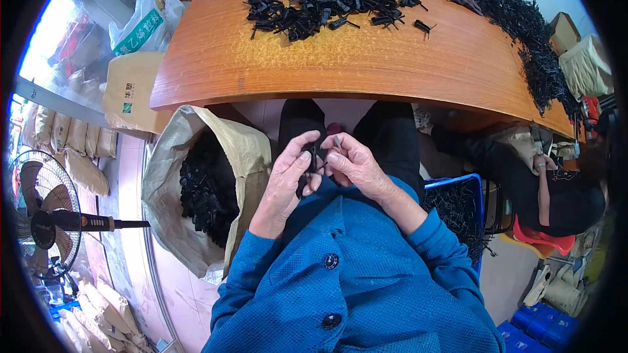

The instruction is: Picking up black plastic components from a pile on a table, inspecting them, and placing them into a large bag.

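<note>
Both of my hands are close together above my lap. My left hand (284, 173) is closed on a small black plastic part (313, 151), gripped between thumb and fingers. Just beside it, my right hand (358, 165) pinches a slim grey piece (337, 143), too small to name; its fingertips meet the black part. To the left, a wide-mouthed woven sack (245, 147) holds many similar black parts (208, 189). A loose heap of black plastic parts (320, 3), some with thin stems, lies on the wooden table (261, 75) in front of me.
A blue crate (483, 222) with thin black pieces stands by my right side. A second black heap (523, 26) covers the table's right end. Another person (546, 189) sits at the right. A fan (46, 219) and a cardboard box (134, 91) are on the left.
</note>
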